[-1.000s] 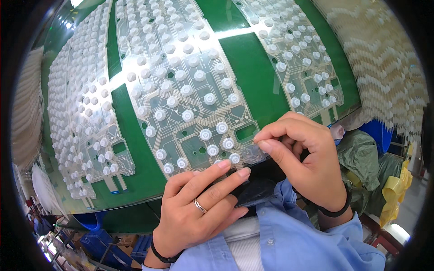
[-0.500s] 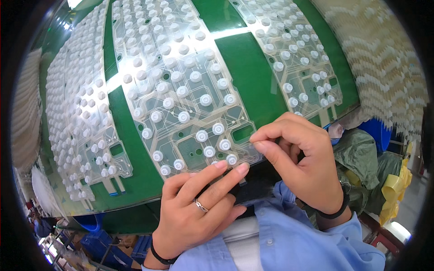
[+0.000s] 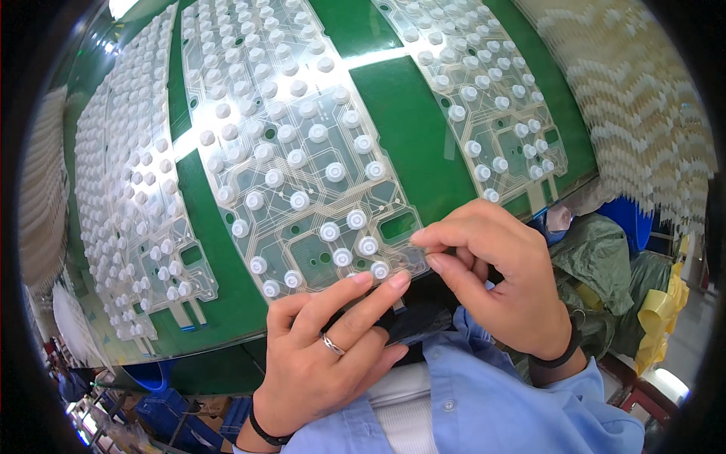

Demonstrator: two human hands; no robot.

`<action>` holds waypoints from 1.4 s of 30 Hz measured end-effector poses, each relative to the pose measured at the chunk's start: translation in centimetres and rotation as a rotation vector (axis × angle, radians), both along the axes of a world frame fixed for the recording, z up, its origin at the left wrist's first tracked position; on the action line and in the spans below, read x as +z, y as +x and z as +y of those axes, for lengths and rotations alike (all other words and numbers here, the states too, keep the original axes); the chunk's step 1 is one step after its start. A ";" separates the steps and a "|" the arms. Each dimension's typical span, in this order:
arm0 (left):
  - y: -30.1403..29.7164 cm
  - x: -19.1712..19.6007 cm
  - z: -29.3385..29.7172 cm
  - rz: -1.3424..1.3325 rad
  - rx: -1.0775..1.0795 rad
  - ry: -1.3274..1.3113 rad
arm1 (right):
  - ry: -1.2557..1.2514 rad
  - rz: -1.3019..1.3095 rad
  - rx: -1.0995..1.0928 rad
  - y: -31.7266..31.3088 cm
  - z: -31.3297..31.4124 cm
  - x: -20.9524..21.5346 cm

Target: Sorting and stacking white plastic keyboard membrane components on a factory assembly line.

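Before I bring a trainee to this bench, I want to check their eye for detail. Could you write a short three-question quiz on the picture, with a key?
1. Multiple choice. The fingertips of the right hand are closest to which corner of the clear sheet nearest both hands?
A) near left
B) near right
C) far left

2. True or false. The left hand wears the ring.

3. Short answer. What colour is the tabletop beneath the sheets?

Key:
1. B, near right.
2. True.
3. Green.
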State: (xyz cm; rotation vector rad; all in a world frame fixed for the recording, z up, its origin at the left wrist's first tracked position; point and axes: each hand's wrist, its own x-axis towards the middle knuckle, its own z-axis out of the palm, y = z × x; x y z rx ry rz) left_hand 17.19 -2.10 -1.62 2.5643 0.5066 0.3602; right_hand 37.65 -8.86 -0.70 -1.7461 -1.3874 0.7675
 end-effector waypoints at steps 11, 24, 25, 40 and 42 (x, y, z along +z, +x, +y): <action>0.1 0.3 0.1 -0.007 0.001 0.003 | 0.110 -0.446 -0.075 -0.4 1.2 0.2; -1.4 1.1 -0.7 -0.240 0.306 -0.206 | 0.166 -0.058 0.159 -1.6 -2.7 2.3; -1.4 1.2 -0.7 -0.244 0.306 -0.200 | 0.136 -0.047 0.183 -2.3 -3.0 2.1; -1.0 1.5 0.4 -0.151 0.345 -0.048 | 0.246 -0.070 0.105 -1.4 -2.7 2.1; -1.1 0.8 1.0 -0.053 0.220 -0.004 | 0.195 0.132 -0.001 -0.3 -1.9 2.4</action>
